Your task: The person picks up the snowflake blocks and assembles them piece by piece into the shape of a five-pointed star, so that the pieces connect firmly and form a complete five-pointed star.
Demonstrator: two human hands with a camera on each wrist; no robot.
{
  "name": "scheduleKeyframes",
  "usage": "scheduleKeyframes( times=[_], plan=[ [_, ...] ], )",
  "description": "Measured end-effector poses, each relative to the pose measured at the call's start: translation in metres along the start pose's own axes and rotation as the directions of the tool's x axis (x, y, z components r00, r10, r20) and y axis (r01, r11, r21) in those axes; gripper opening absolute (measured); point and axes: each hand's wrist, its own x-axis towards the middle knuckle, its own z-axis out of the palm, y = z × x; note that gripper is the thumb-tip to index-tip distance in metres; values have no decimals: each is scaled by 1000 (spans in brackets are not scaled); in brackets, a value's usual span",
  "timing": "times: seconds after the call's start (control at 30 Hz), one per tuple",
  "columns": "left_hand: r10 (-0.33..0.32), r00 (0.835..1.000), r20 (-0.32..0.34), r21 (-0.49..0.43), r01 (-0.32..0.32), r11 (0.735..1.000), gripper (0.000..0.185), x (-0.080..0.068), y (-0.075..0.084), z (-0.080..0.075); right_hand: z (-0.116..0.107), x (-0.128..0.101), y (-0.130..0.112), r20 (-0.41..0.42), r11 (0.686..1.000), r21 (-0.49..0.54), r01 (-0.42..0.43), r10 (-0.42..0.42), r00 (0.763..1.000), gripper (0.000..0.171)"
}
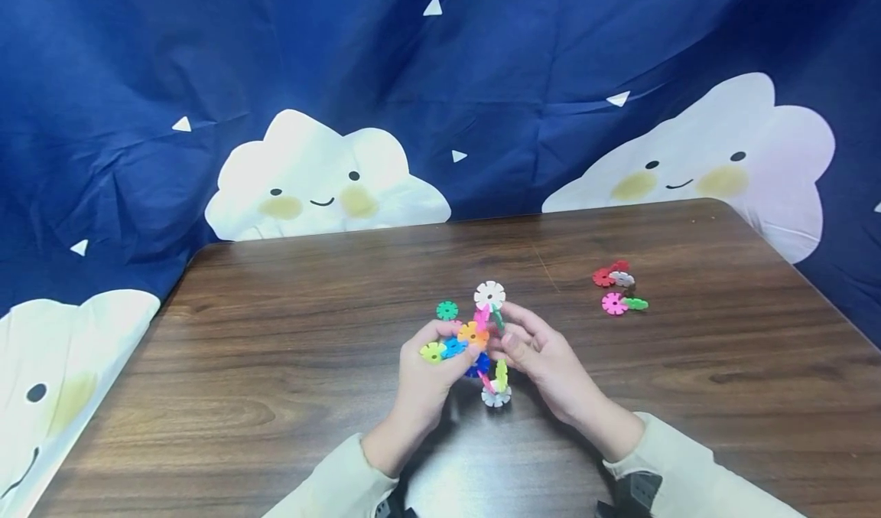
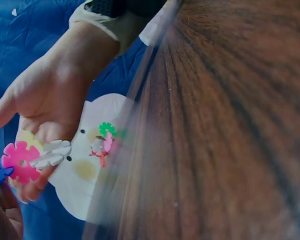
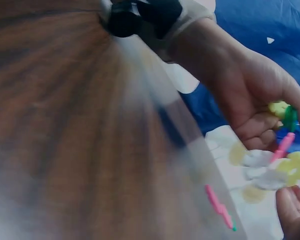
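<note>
1. Nearest the person, two hands hold one cluster of interlocked snowflake discs [image 1: 482, 346] just above the wooden table [image 1: 275, 395].
2. The left hand [image 1: 430, 380] has its fingers curled around the cluster's yellow and blue discs; the right hand [image 1: 544, 353] pinches its pink and green side.
3. One loose teal disc [image 1: 447, 310] lies just beyond the hands.
4. Farther right lies a small pile of five loose discs [image 1: 618, 287].
5. Behind, the blue cloud-print cloth [image 1: 440, 82] shows three smiling clouds in full.

Loose discs [image 1: 619, 288] small; tabletop [image 3: 65, 125] blurred
</note>
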Motion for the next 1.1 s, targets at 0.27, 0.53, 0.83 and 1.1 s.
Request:
scheduleKeyframes(
  times=[0.27,0.53,0.83,1.1],
  plan=[
    [16,1000,-16,-116,-18,993,29,0,4,1,5,-6,14,148,1000,-5,-13,14,989,59],
    [26,1000,6,-176,-25,984,21,0,-2,-2,8,-5,16,134,1000,-2,12,-12,991,29],
    [131,966,221,-337,-50,940,21,-1,-6,-19,-6,-3,-3,81,935,-353,30,-1,997,31],
    [164,958,237,-310,-85,947,25,1,-4,-23,-17,-5,-17,207,818,-564,110,11,978,29]
  ],
)
